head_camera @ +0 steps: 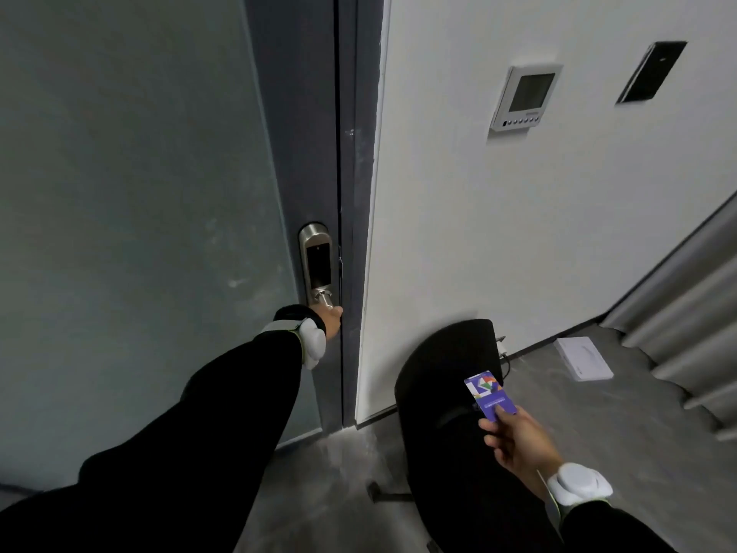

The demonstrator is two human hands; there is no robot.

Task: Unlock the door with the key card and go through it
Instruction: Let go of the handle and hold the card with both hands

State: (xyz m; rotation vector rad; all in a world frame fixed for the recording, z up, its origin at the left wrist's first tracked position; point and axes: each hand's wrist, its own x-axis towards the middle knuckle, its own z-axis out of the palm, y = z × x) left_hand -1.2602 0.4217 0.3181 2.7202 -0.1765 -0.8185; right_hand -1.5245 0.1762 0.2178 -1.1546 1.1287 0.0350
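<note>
A dark grey door (139, 193) fills the left half of the view and sits shut against its frame. A silver lock (317, 257) with a black reader panel is mounted near the door's right edge. My left hand (331, 319) is wrapped around the lever handle just below the reader; the handle is mostly hidden by the hand. My right hand (514, 437) is low at the right, away from the lock. It pinches a purple key card (489, 394) with a coloured logo, which points up and away from me.
A black chair back (446, 393) stands against the white wall right of the door, directly under my right hand. A wall control panel (526, 95) and a black plate (652, 71) are mounted higher up. A white box (582, 359) lies on the grey floor beside a curtain.
</note>
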